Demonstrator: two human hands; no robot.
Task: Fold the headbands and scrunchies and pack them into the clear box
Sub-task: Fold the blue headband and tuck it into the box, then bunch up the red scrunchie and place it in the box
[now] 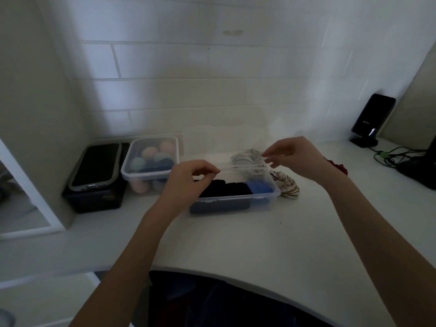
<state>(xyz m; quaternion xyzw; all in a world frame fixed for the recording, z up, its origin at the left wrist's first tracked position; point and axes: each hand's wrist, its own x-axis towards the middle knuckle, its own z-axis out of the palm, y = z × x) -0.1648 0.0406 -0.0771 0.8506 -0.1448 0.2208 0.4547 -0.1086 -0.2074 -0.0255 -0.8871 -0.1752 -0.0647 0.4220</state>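
Observation:
The clear box sits mid-table and holds folded dark fabric pieces and a blue one at its right end. Both hands pinch a clear lid, which hangs tilted above the box's far side. My left hand has the lid's left edge and my right hand its right corner. A grey patterned fabric lies behind the box, partly seen through the lid. A cream striped scrunchie rests against the box's right end. A red scrunchie peeks out behind my right wrist.
At the back left stands a second clear box filled with pastel balls, next to a dark case on a black box. A phone on a stand, cables and a dark object occupy the right. The table's front edge curves inward.

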